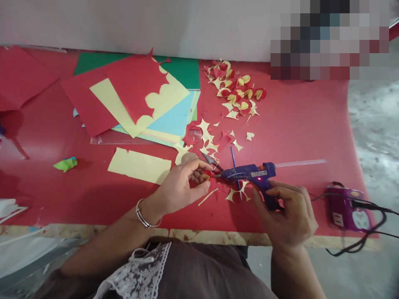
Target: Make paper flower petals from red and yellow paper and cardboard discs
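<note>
Red tabletop (pixel 296 120); mid-frame, left grip (pixel 179 182) holds small yellow-red paper piece (pixel 205 177), right grip (pixel 291 211) blue plastic glue gun (pixel 245 172); best kept steady.

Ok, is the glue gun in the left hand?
No, the right hand grips the glue gun; the left hand holds a small paper piece.

There's room for a hand to slip over the worktop (pixel 302 112) right of the cut paper pieces (pixel 232 99), though the glue stick (pixel 302 163) juts across nearer the front. Closer in, the glue gun (pixel 243 171), a cord (pixel 319 197) and the purple socket box (pixel 339 209) bar the way. Leftward, I see a gap between the green scrap (pixel 65 165) and the yellow strip (pixel 140 166), stacked sheets (pixel 168 116) beyond.
</note>
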Motion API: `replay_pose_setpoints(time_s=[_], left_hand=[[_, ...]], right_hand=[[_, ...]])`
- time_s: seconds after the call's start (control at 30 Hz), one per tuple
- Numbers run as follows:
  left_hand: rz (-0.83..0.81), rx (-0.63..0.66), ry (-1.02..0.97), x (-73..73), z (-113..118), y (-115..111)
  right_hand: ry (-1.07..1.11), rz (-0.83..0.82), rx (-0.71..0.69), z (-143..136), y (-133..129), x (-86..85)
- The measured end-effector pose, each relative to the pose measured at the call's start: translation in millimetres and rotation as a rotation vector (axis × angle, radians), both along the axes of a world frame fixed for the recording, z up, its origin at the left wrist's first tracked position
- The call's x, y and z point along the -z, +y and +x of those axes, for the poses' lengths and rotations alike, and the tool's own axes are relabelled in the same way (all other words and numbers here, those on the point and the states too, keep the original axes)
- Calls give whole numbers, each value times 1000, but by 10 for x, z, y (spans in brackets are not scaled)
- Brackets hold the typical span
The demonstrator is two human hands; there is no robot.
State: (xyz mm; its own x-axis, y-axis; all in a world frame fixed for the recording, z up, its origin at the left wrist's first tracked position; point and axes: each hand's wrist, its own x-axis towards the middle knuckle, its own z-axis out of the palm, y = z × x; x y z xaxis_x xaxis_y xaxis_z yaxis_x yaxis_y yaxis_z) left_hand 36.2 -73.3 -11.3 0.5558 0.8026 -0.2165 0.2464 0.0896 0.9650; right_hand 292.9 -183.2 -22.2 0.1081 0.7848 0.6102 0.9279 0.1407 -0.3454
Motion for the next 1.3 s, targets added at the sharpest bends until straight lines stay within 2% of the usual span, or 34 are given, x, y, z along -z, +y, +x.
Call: replay_pose_setpoints(time_s=[0.53,0.83,1.03,1.3], left_hand=[[37,-17,9,-21,0,-13],[97,-8,31,-47,-1,-16],[150,11,23,-15,-11,-23],[128,3,14,-19,-10,-24]], right_hand=[[3,-1,28,-8,-8,-7],[2,31,1,20,3,10],[14,30,2,18,-5,11],[36,13,35,8,-12,1]])
